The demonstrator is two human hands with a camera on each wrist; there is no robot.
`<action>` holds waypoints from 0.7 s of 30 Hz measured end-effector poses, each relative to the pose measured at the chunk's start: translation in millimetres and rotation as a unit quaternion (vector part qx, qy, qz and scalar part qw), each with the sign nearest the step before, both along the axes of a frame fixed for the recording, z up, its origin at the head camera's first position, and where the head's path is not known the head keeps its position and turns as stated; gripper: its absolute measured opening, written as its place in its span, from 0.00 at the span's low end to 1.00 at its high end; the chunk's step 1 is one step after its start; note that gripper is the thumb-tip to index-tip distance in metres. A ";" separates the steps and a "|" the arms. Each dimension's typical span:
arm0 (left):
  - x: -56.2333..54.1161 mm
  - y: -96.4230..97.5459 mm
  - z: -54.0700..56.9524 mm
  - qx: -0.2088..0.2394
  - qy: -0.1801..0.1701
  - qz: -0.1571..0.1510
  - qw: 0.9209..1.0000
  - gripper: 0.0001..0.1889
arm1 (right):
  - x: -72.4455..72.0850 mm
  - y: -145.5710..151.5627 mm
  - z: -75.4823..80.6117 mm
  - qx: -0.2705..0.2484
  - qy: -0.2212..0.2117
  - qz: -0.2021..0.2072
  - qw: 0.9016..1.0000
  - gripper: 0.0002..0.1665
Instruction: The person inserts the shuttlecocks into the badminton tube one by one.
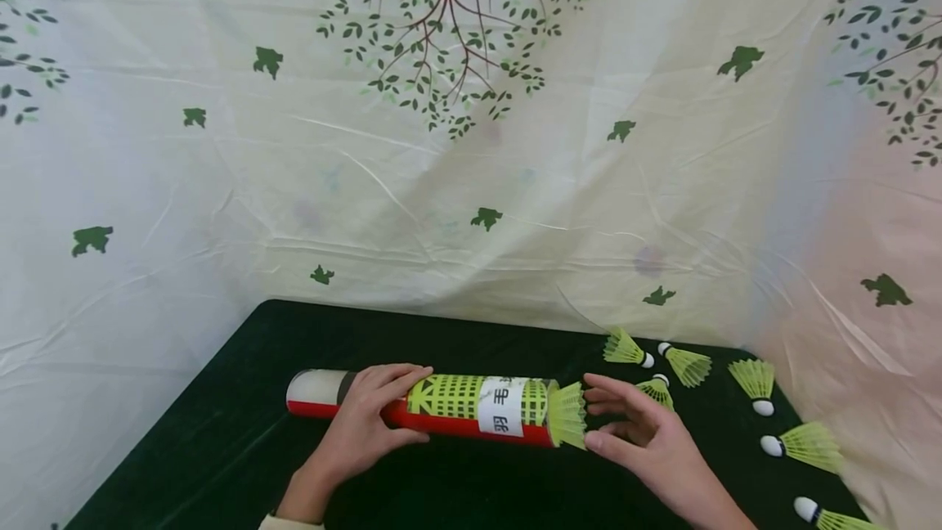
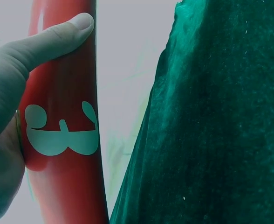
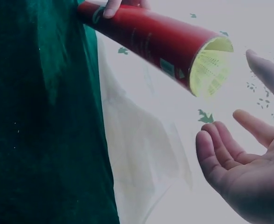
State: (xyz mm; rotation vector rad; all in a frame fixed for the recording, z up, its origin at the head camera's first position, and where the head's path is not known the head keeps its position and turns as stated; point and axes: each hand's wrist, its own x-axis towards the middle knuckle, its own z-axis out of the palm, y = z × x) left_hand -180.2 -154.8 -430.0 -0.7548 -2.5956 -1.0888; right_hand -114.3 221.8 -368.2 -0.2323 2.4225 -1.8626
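Red-and-yellow tube held sideways by left hand, light sleeve at its wrist; thumb on the near red side, fingers over the far side. Pale lettering shows on the red in left wrist view. Right hand wide, fingers parted and slightly bent, holding nothing, just beside the tube's right end; right wrist view shows a gap between fingertips and tube. Yellow shuttlecock partway in the tube mouth, skirt poking out to the right. White label with dark characters on the tube, near that mouth. Tube is mid-scene, over dark green tabletop; cannot tell if they touch. Six loose shuttlecocks at right of table, yellow skirts, white heads: one partly behind right hand, nearest one cut off at view's edge. Far side: pale curtain, printed branches, green shapes.
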 end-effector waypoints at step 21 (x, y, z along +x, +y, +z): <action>-0.2 0.9 -0.1 -0.005 -0.005 -0.002 1.000 0.47 | -3.8 -16.0 3.1 0.032 0.051 0.023 0.998 0.34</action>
